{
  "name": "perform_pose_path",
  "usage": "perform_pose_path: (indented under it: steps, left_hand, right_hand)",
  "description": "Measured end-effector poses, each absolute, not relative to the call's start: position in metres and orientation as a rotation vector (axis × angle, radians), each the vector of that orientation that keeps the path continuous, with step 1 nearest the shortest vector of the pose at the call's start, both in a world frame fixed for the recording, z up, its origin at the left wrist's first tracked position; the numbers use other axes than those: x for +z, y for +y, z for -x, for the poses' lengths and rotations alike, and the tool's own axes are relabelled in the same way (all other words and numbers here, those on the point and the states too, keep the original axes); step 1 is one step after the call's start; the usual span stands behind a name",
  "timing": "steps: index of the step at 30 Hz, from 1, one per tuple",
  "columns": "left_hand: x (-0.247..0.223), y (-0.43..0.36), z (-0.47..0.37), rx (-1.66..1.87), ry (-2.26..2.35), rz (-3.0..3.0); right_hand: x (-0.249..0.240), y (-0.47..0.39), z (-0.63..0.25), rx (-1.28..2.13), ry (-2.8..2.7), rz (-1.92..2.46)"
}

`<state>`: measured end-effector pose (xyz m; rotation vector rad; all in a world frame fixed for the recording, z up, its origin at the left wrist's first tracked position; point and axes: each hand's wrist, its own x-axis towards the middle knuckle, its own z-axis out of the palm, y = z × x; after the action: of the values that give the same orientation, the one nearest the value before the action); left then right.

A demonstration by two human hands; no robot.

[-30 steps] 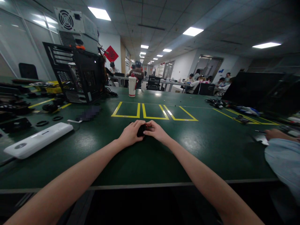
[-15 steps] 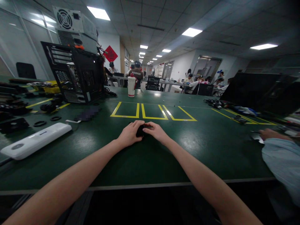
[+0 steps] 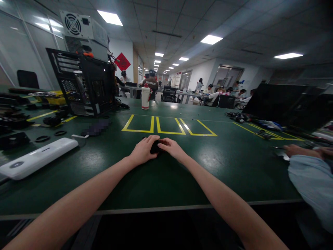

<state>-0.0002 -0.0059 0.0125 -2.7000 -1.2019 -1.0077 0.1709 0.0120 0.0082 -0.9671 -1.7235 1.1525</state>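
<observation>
Both hands meet over the green table at the middle of the view, around a small black object (image 3: 154, 147) whose kind I cannot make out. My left hand (image 3: 142, 150) is wrapped round its left side, thumb low and fingers over the top. From the right, my right hand (image 3: 172, 147) closes on it with thumb and fingers together. Most of the object is hidden by the fingers. Just beyond the hands, yellow tape outlines (image 3: 169, 132) mark the table (image 3: 166, 180).
At left lie a white power strip (image 3: 39, 158), black rings (image 3: 42, 139) and dark parts. Behind them stands an open computer case (image 3: 85, 83) with power supplies (image 3: 83, 26) on top. A white cup (image 3: 145, 97) stands farther back. A co-worker's sleeve (image 3: 309, 180) reaches in at right, near cables (image 3: 238, 115).
My right hand's fingers have shifted slightly over the black object, and my left hand keeps its hold. The co-worker's second hand shows more at the right edge. The view has tilted a little.
</observation>
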Motion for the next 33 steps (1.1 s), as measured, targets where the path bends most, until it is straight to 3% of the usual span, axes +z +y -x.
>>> perform_pose_path:
  steps: [23, 33]
  left_hand:
    - [0.0141, -0.0079, 0.0008, -1.044, -1.225, 2.733]
    - [0.0143, -0.0066, 0.0008, -1.017, -1.228, 2.716]
  right_hand:
    - [0.0145, 0.0055, -0.1701, 1.218, -1.699, 0.825]
    - [0.0114, 0.0081, -0.1676, 1.076, -1.718, 0.879]
